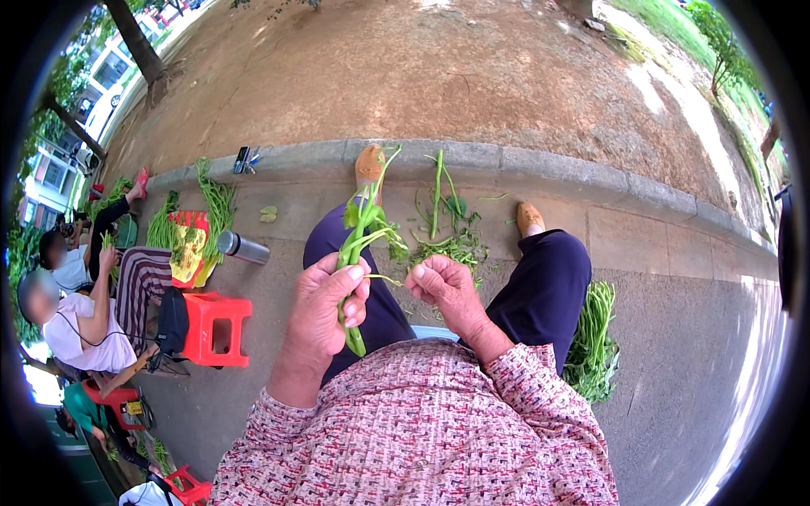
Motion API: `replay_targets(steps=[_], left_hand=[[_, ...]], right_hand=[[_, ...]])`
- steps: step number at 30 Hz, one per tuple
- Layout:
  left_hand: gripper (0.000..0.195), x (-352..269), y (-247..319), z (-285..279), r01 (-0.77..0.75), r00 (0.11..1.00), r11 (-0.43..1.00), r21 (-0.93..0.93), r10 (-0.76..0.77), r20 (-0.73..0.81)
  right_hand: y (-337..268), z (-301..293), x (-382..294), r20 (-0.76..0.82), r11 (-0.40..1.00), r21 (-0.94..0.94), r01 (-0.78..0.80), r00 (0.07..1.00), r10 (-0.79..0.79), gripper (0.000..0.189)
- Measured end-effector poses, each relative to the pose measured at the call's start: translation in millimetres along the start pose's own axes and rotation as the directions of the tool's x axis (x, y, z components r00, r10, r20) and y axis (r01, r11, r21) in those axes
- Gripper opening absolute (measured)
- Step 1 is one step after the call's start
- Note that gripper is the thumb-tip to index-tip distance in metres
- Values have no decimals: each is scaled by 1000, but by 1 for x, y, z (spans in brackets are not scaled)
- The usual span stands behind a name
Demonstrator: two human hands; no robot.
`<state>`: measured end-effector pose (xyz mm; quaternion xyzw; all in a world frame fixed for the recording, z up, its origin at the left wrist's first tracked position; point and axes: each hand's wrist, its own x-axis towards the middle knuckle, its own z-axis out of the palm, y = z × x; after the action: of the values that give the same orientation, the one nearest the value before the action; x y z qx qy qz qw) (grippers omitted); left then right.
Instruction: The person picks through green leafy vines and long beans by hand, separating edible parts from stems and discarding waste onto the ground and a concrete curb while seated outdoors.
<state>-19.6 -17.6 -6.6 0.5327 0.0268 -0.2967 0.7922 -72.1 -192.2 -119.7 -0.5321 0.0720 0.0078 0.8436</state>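
Note:
My left hand (328,303) is closed around a thick green stem with leaves (362,237), part of a leafy stem vegetable; the leafy end points away from me and the thick end comes out below the fist. To its right, my right hand (446,291) pinches the tip of a thin green strand (385,277) that runs across to the left hand. On the ground between my feet lie long loose stems (436,196) and a pile of short green trimmings (452,250). A bundle of the same greens (591,341) lies beside my leg on the right.
A concrete kerb (544,163) crosses beyond my shoes. At left are a steel flask (243,246), a red plastic stool (217,329), a printed bag (188,250) among green bundles (217,205), and a phone with keys (242,160). Several people sit farther left, some handling greens.

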Motion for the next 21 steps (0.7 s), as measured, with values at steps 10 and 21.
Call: replay_targets(steps=[10, 21], left_hand=[[11, 2, -6, 3, 25, 1000, 999, 21, -25, 2], [15, 7, -8, -2, 7, 999, 1000, 6, -7, 46]], right_hand=[[-20, 15, -7, 105, 1000, 3, 1, 994, -1, 15], [-16, 5, -10, 254, 991, -132, 18, 967, 16, 17]])
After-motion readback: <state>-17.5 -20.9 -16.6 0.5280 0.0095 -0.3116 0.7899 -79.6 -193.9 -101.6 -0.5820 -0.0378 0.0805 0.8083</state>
